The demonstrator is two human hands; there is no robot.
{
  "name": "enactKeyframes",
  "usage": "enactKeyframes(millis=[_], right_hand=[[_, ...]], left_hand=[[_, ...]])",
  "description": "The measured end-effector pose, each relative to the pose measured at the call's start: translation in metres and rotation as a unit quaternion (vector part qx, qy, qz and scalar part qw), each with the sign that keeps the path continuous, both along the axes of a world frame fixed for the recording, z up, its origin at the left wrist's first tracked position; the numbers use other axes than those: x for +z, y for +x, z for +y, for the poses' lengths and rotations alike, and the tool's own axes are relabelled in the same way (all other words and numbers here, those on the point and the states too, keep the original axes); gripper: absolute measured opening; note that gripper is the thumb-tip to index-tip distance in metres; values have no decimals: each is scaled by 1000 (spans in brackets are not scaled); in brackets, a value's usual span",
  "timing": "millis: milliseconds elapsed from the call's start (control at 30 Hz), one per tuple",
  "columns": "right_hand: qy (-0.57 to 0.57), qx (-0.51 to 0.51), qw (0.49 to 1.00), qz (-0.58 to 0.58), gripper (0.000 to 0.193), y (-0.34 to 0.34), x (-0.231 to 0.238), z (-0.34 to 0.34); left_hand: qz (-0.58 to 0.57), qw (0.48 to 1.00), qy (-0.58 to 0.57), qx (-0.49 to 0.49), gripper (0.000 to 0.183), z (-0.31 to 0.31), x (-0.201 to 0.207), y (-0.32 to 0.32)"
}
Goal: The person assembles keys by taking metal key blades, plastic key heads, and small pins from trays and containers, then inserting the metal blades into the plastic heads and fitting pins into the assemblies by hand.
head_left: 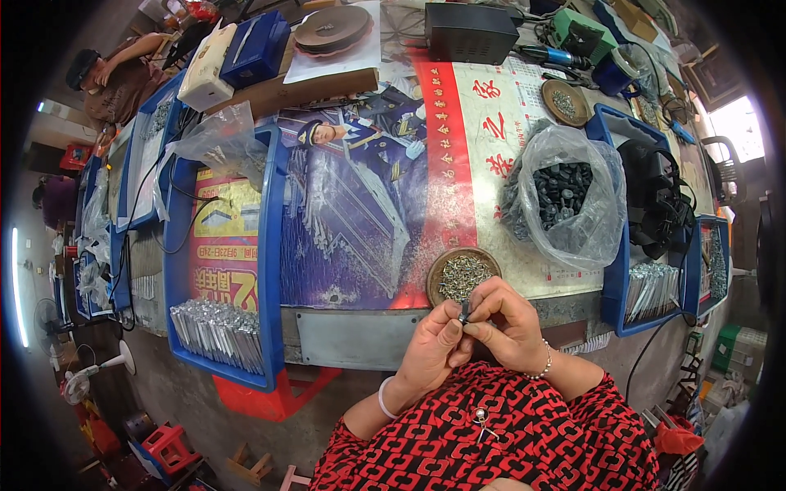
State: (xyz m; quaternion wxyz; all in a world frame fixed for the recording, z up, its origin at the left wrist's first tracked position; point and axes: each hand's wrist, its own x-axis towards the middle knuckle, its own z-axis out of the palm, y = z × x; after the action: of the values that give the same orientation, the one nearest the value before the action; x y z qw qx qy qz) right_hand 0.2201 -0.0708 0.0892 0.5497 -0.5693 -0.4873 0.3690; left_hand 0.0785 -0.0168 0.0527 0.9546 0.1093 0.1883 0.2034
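My left hand (438, 341) and my right hand (505, 325) meet at the table's near edge, fingertips pinched together. Between them they grip a small black part (465, 312); its exact kind is too small to make out. Just beyond my fingers sits a round brown dish (433, 288) full of small metal screws (467, 274), partly covered by my right hand. Farther right stands a clear plastic bag (602, 237), its mouth open, holding many small black parts (562, 192) that look similar.
A blue tray (270, 270) with stacked metal strips (217, 335) stands on the left. Another blue tray (616, 286) on the right holds metal strips and a black strapped item (655, 196). At the back are a black box (471, 33) and a blue-handled tool (557, 56). Someone (123, 78) sits far left.
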Motion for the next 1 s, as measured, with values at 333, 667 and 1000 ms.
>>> enactKeyframes(millis=[333, 667, 1000], right_hand=[[-29, 10, 994, 101, 14, -3, -4, -7], [-33, 158, 978, 131, 14, 8, 1, -3], [-91, 151, 981, 85, 10, 0, -5, -3]], left_hand=[[-19, 1000, -8, -7, 16, -3, 1, -1], [-8, 997, 56, -49, 34, -8, 5, -8], [1, 998, -13, -53, 43, -15, -1, -13]])
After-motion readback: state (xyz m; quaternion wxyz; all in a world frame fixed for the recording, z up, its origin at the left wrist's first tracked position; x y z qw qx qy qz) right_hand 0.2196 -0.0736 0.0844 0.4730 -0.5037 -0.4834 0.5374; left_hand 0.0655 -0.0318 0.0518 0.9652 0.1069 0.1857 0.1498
